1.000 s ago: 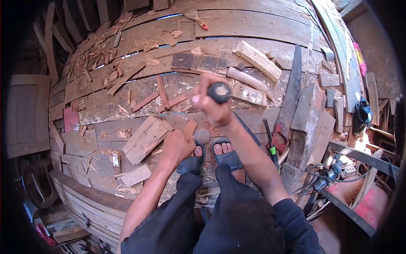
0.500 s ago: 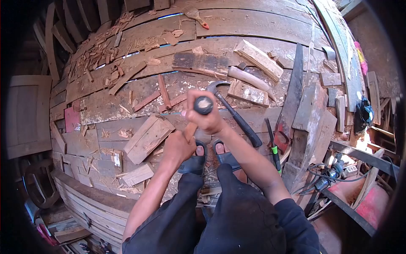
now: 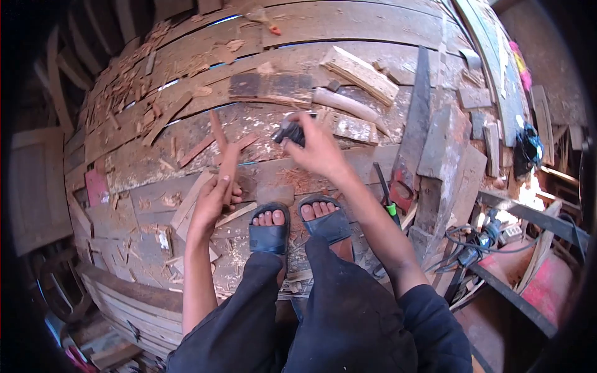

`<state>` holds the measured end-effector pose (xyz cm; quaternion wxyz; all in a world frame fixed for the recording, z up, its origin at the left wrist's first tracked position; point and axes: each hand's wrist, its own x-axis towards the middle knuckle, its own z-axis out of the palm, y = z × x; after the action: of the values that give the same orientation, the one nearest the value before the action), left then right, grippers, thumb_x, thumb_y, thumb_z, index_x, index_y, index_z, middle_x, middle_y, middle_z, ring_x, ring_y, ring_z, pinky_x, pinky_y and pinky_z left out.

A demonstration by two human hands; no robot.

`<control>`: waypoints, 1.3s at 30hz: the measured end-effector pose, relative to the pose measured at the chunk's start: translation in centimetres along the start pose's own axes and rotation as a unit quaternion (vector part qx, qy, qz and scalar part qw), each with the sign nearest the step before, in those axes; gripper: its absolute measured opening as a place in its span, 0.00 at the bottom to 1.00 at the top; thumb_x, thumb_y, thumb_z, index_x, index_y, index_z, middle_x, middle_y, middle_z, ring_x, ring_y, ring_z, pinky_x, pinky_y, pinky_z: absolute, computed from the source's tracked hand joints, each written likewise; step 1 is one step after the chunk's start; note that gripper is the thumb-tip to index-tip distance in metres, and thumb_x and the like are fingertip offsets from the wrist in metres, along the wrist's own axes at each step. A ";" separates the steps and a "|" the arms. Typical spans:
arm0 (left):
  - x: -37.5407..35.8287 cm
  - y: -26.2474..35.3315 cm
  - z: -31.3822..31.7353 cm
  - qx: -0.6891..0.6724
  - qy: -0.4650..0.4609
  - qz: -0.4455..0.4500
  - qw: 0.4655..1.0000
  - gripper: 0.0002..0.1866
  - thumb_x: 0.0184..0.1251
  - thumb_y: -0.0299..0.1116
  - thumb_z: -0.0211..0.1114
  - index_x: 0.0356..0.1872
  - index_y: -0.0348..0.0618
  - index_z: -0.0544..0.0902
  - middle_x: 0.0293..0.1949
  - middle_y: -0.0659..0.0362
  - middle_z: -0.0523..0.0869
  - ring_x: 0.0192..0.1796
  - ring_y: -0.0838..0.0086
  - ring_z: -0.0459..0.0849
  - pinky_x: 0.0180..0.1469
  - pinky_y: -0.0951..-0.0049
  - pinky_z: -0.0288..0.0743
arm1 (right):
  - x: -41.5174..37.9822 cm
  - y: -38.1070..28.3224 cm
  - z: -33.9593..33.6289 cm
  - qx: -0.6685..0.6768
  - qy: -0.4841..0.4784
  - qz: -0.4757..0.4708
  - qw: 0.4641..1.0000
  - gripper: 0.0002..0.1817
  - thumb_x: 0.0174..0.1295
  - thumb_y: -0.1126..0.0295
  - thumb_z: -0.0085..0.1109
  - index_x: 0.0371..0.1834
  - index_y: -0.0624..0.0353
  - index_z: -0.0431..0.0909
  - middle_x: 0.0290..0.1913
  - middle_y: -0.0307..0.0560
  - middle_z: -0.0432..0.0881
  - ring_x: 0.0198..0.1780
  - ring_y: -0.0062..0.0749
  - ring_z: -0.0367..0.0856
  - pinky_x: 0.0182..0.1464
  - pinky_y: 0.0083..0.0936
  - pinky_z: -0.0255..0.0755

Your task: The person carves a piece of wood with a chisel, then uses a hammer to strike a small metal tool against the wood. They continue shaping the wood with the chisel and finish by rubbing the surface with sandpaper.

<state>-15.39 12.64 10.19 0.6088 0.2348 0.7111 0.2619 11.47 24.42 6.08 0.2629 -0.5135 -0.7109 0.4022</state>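
Wood strip (image 3: 227, 166) in left hand (image 3: 211, 202), unlabelled

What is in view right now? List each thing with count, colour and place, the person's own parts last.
Plank floor: one, weathered brown, under everything.
Wood strip: one, reddish brown, in the left hand, pointing away from the person.
Hammer: one, black grip, in the right hand; head blurred.
Wood blocks: several, pale brown, scattered beyond the hands.
Wood chips: many, reddish, upper left of the floor.
Saw: one, dark blade, lying right of the right arm.
Screwdriver: one, black with green band, beside the right forearm.
Power tool with cables: one, dark, at lower right.
Sandals: two, dark blue, on the feet.
Left hand: closed on the strip.
Right hand: closed on the hammer.
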 end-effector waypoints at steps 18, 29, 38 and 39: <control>0.6 -3.6 2.1 -0.314 -0.013 -0.108 0.943 0.10 0.61 0.23 0.59 0.43 0.40 0.79 0.36 0.64 0.81 0.32 0.80 0.78 0.32 0.79 0.74 | -6.6 2.4 8.3 -0.261 -0.225 -0.229 0.911 0.18 0.72 0.63 0.54 0.60 0.35 0.86 0.56 0.44 0.80 0.60 0.39 0.81 0.59 0.39 0.72; 0.2 -2.7 4.2 -0.263 -0.039 -0.117 0.957 0.11 0.60 0.22 0.58 0.44 0.37 0.78 0.35 0.63 0.80 0.32 0.82 0.79 0.28 0.82 0.72 | -6.4 1.0 9.9 -0.318 -0.262 -0.131 0.902 0.17 0.77 0.56 0.50 0.62 0.32 0.86 0.59 0.42 0.78 0.65 0.40 0.77 0.58 0.39 0.71; 0.1 -2.8 4.7 -0.289 -0.024 -0.107 0.951 0.09 0.62 0.27 0.59 0.42 0.39 0.76 0.35 0.61 0.80 0.31 0.80 0.80 0.27 0.80 0.70 | -4.6 0.7 9.3 -0.314 -0.288 -0.181 0.887 0.14 0.74 0.59 0.54 0.55 0.44 0.87 0.63 0.47 0.78 0.66 0.43 0.77 0.58 0.42 0.75; -0.4 -2.0 5.3 -0.287 -0.012 -0.107 0.952 0.09 0.63 0.28 0.59 0.43 0.40 0.76 0.35 0.61 0.81 0.31 0.80 0.80 0.26 0.80 0.70 | -4.5 1.2 9.2 -0.301 -0.273 -0.182 0.895 0.14 0.72 0.60 0.56 0.55 0.46 0.87 0.63 0.47 0.78 0.67 0.45 0.77 0.59 0.43 0.75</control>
<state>-10.14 11.33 8.52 0.6833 -0.0243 0.6196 0.3855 6.31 17.57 0.32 -0.0397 -0.2998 -0.9229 0.2382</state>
